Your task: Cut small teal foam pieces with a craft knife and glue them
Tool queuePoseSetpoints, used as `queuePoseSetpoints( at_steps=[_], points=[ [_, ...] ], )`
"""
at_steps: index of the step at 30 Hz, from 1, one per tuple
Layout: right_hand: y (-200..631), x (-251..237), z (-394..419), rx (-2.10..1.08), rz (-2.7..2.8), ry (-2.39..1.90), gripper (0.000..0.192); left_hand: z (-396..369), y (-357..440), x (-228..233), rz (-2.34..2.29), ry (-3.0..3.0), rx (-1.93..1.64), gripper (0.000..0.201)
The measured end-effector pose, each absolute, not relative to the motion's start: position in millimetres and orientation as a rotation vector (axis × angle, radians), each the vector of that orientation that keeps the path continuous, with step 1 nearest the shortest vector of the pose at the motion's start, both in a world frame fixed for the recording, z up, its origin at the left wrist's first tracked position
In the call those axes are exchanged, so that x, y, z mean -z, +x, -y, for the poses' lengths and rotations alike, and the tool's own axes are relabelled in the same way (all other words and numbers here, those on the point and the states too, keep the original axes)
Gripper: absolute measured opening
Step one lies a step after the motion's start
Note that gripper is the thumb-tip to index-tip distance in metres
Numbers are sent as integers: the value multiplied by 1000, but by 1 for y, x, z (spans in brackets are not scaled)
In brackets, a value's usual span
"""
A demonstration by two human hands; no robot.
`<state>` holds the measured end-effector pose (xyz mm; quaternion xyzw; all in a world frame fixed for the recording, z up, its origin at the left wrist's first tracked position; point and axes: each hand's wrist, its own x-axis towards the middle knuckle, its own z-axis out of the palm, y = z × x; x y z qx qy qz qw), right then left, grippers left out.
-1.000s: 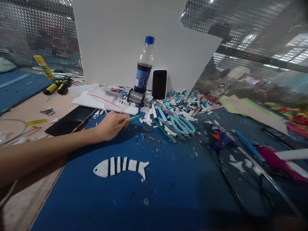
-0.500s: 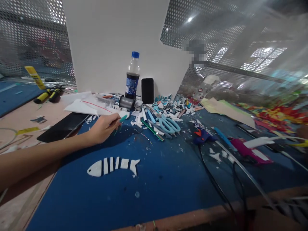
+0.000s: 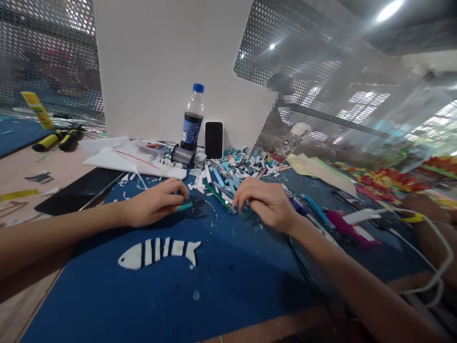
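Pinched at the fingertips of my left hand (image 3: 157, 202) is a small flat teal piece (image 3: 184, 207), held just over the blue mat. My right hand (image 3: 266, 202) reaches in with bent fingers pointing down, beside a slim green strip-like tool (image 3: 219, 196). Its fingertips are partly hidden, so whatever they grip does not show. Behind those fingers, the light blue scissors (image 3: 233, 183) are mostly covered. Nearer to me lies a white fish cut into several separate segments, with its head (image 3: 131, 257) at the left and its forked tail (image 3: 193, 252) at the right.
A heap of white and blue scraps (image 3: 246, 164) spreads behind my hands. A dark drink bottle (image 3: 193, 119), wire spool (image 3: 183, 155) and upright phone (image 3: 214, 140) stand there. Left lies a black tablet-like slab (image 3: 80, 190). At right are a magenta tool (image 3: 352, 228), cords and another person's hand (image 3: 423, 207).
My right hand has come into view and reached the scrap heap, covering the scissors. My left hand has lowered slightly with the teal piece. The view has shifted a little to the right.
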<state>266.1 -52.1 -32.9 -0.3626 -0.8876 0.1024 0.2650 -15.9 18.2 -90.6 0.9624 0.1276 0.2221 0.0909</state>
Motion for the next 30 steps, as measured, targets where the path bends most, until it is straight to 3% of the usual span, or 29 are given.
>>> queuePoseSetpoints(
  at_steps=[4,18,30],
  points=[
    [261,50,28,-524,2505,-862,33,-18,-17,91,-344,2849,-638,23],
    [254,68,38,-830,2320,-1057,35,-18,-16,89,-264,2725,-552,22],
    [248,75,39,-1058,2083,-1107,29,-13,-5,88,-154,2954,-520,15]
  ],
)
